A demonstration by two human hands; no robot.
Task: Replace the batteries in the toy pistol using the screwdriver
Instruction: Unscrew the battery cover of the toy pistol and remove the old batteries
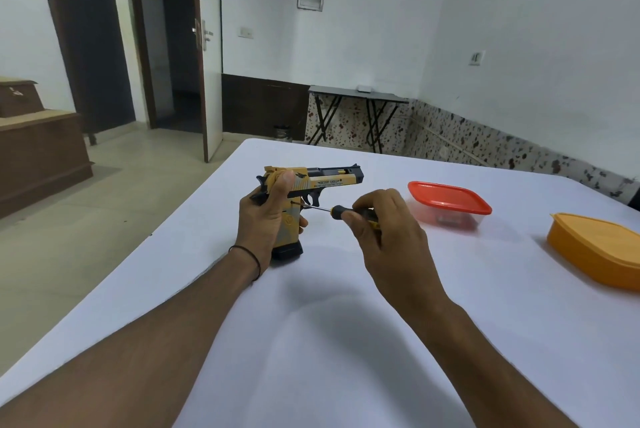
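1. Head view, step in hand. The left hand (264,216) is wrapped round the grip of the toy pistol (325,181), thumb laid up against the rear of the slide. It holds the pistol upright over the white table (346,323), near its far left edge, with the muzzle pointing right. Whether the butt rests on the cloth cannot be told. The right hand (382,219) curls its fingers round the black-and-yellow handle of the screwdriver (322,208). The shaft runs leftward and its tip meets the side of the frame at the top of the grip, just behind the trigger guard. This is judged to be work on the screw of the battery cover; loosening or tightening cannot be decided from here.

2. Head view, next move. The tip probably needs to stay square and pressed into the screw head while the handle is twisted. The left hand would have to brace the pistol against that push so the blade does not slip out.

3. Head view, appearance of the pistol. Yellow body with grey-and-black markings and printed lettering along the slide. The barrel end, trigger and base plate under the grip are dark. No cover is seen open and no batteries are visible.

4. Head view, surroundings. A clear box with a red lid (448,200) stands to the right of the hands, and an orange box (595,251) lies farther right.
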